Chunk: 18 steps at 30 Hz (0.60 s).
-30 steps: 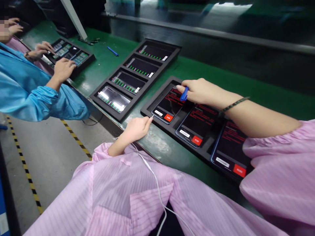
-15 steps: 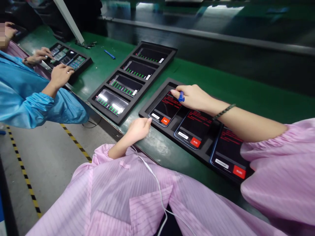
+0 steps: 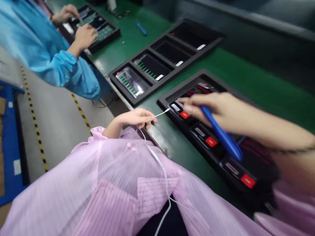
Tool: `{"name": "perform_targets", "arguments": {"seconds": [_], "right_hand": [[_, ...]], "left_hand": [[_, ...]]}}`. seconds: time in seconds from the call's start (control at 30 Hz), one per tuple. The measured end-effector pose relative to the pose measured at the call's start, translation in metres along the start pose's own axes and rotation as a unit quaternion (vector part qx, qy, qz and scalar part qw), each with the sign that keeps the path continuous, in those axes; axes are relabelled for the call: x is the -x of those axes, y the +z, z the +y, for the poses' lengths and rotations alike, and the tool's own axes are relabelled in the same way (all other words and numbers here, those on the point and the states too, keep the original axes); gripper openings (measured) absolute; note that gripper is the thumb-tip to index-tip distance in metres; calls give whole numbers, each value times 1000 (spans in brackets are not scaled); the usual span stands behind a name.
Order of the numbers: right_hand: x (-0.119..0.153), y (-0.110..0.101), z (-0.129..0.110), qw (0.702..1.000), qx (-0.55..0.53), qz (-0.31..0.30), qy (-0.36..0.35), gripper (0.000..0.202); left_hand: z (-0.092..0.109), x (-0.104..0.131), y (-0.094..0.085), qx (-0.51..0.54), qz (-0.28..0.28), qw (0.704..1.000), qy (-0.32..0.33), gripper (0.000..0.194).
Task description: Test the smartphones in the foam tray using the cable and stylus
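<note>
At far left, a co-worker in a blue sleeve [image 3: 81, 78] bends both hands [image 3: 86, 35] over a device tray [image 3: 105, 41]; a loose blue pen [image 3: 141, 29] lies nearby, where a stray elbow might roll it. Next comes a black four-slot tray [image 3: 154, 88] of smartphones, slanted across the green bench [image 3: 157, 137]. At the bench edge, the left hand [image 3: 140, 118] is half curled, a white cable [image 3: 161, 114] at its fingertips; whether it pinches firmly cannot be told. The cable runs nearly straight to a plug [image 3: 167, 110] at the end of the first smartphone [image 3: 179, 111] in the nearer black tray [image 3: 183, 86]: a tug could unseat the plug or strain the port, and slack across the lap could snag. At right, the blurred right hand [image 3: 211, 105] wraps a blue ballpoint pen [image 3: 222, 132], its fingertips over that phone's labelled end; a slip could press the red button [image 3: 184, 114]. The pen's tail juts toward the second [image 3: 200, 132] and third smartphones [image 3: 232, 168], where dipping the wrist could scratch glass.
</note>
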State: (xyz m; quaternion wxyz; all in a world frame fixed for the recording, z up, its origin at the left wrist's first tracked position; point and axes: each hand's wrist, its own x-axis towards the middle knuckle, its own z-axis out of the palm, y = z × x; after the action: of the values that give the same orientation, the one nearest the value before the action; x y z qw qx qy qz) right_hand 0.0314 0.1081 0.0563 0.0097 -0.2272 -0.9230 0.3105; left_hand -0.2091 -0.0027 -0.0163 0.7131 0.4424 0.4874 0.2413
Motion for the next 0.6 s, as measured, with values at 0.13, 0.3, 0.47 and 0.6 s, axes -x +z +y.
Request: {"name": "perform_targets", "arguments": {"seconds": [0.13,0.3,0.47,0.6], "right_hand": [[16,45,-50,950,-112,-157,-247,48],[11,82,-55,940,-52,-152,-299,41],[27,79,-53,954,19,-102,-282,28],[60,45,-81,960,40,-36,-274,29]], "left_hand": [[-40,44,-18,-9,51,998,24,40],[-86,45,-23,-99,201,973,45,25],[-99,37,-27,-180,274,944,47,28],[-95,35,-33,-231,304,923,51,36]]}}
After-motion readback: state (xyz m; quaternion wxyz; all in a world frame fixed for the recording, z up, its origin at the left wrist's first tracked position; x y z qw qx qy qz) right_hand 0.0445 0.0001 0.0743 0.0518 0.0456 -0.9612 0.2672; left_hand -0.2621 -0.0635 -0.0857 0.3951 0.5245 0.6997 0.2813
